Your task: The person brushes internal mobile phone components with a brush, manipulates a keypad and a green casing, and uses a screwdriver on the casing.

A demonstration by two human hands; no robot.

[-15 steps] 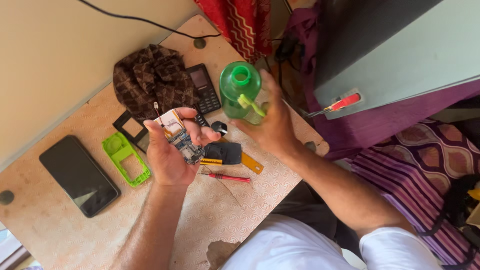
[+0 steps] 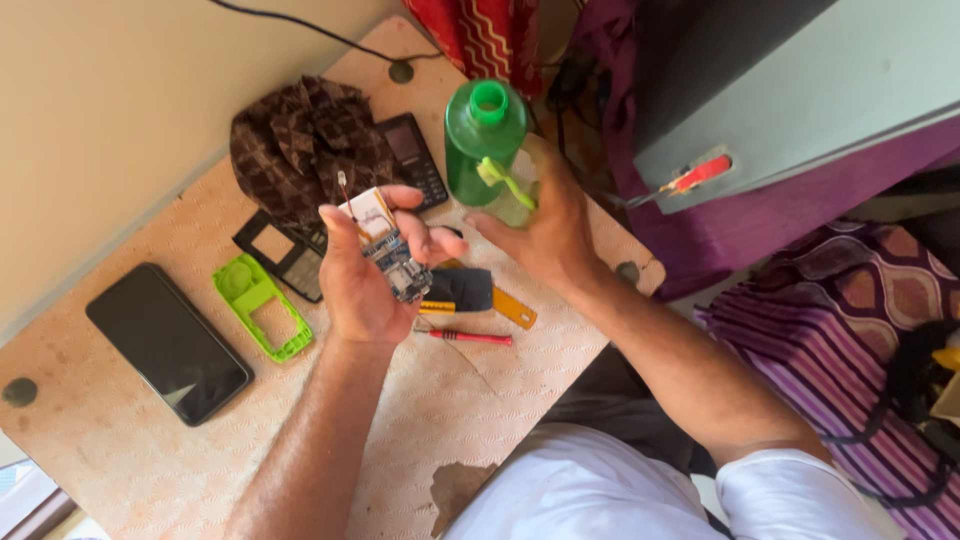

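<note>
Left hand [image 2: 365, 275] clasping bare circuit board [image 2: 392, 262], underside hidden. Right hand [image 2: 540, 225] wrapped round green bottle [image 2: 483, 145]; lower bottle obscured by fingers.

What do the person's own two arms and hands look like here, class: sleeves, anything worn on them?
Both forearms are bare. The left hand and right hand wear no gloves; no ring, watch or band is visible. The right arm ends in a short white sleeve at the upper arm. The left arm's sleeve is out of view.
</note>
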